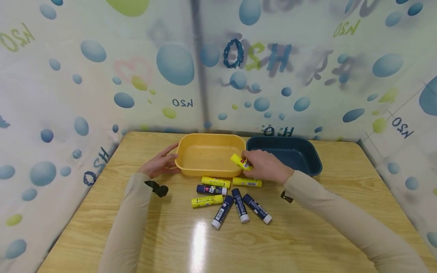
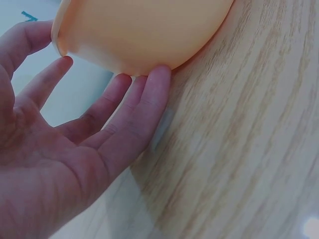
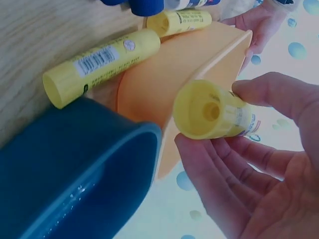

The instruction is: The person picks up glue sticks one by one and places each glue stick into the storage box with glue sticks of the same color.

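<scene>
Glue stick, a bright yellow plastic cylinder point(image 1: 240, 162), pinched between thumb and fingertips of the right hand point(image 1: 268, 167), above the near right corner of a shallow orange-yellow plastic tray point(image 1: 205, 151) at far centre. Left hand point(image 1: 162, 165) loosely spread, fingertips against the outer wall at that tray's left end. Just beside, to the right, a dark blue plastic tray point(image 1: 297, 155). On the near side, on the pale wood-grain table point(image 1: 170, 246), three more yellow glue sticks point(image 1: 247, 182) and four navy glue sticks with white ends point(image 1: 222, 212).

Could slip from so light a fingertip hold, given smooth plastic, or knock against the rim if lowered too soon, then fall outside. Also a risk of rolling the nearest yellow sticks, if bumped by tray or hand.

Hard to make out: small print on the held stick; near left corner of the dark blue tray, covered by the right hand in the head view; most of the orange-yellow tray, cut off in the left wrist view. Cannot tell contact from a narrow gap between the two trays.
</scene>
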Demonstrator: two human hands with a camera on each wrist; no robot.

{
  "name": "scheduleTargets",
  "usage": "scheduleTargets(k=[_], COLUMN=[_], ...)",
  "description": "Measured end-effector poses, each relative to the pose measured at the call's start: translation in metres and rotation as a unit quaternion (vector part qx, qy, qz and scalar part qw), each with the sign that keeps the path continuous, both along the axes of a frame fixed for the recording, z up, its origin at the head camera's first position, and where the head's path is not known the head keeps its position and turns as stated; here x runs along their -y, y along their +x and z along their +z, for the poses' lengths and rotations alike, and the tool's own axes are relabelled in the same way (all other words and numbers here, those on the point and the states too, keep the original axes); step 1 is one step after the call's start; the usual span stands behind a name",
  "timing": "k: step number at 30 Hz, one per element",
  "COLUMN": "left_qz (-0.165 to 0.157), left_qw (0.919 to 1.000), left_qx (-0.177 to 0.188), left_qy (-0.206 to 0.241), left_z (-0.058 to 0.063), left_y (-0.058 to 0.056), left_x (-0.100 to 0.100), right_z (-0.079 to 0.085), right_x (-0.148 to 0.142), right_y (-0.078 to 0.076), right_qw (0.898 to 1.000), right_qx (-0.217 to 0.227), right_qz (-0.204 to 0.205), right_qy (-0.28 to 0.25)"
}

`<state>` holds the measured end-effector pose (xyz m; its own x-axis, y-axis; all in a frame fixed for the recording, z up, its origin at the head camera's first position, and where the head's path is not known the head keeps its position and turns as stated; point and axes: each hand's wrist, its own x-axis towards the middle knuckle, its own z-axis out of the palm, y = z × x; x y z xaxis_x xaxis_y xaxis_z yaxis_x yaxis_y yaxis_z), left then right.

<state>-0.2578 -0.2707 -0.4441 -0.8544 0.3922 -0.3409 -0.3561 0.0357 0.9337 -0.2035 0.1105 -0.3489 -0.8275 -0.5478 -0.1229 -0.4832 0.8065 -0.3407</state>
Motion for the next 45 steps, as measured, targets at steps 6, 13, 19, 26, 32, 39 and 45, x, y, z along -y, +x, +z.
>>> scheduleTargets(k=[6, 13, 19, 26, 32, 39, 45], left_qz=[0.001, -0.001, 0.002, -0.001, -0.004, 0.004, 0.006], left_qw=[1.0000, 1.0000, 1.0000, 1.0000, 0.9999, 0.9996, 0.9998], left_qx=[0.000, -0.005, -0.003, -0.002, 0.004, 0.018, 0.015], left_qy=[0.004, 0.004, 0.006, 0.009, 0.015, 0.019, 0.012], left_z=[-0.002, -0.001, 0.000, 0.001, 0.002, 0.002, 0.002], left_y=[-0.001, 0.000, 0.000, 0.002, 0.001, 0.000, 0.001], left_x=[0.000, 0.001, 0.001, 0.001, 0.000, -0.002, -0.001], right_z=[0.004, 0.006, 0.003, -0.003, -0.005, -0.012, -0.028], right_x=[-0.008, -0.018, -0.025, -0.029, -0.034, -0.040, -0.037], right_y=[-0.007, -0.017, -0.027, -0.040, -0.054, -0.076, -0.097], right_qw=[1.000, 0.999, 0.996, 0.991, 0.987, 0.981, 0.968], right_qx=[-0.008, -0.006, -0.006, 0.020, 0.076, 0.123, 0.176], right_qz=[-0.003, -0.046, -0.082, -0.122, -0.135, -0.132, -0.150], right_qy=[-0.007, -0.002, 0.015, 0.040, 0.048, 0.070, 0.097])
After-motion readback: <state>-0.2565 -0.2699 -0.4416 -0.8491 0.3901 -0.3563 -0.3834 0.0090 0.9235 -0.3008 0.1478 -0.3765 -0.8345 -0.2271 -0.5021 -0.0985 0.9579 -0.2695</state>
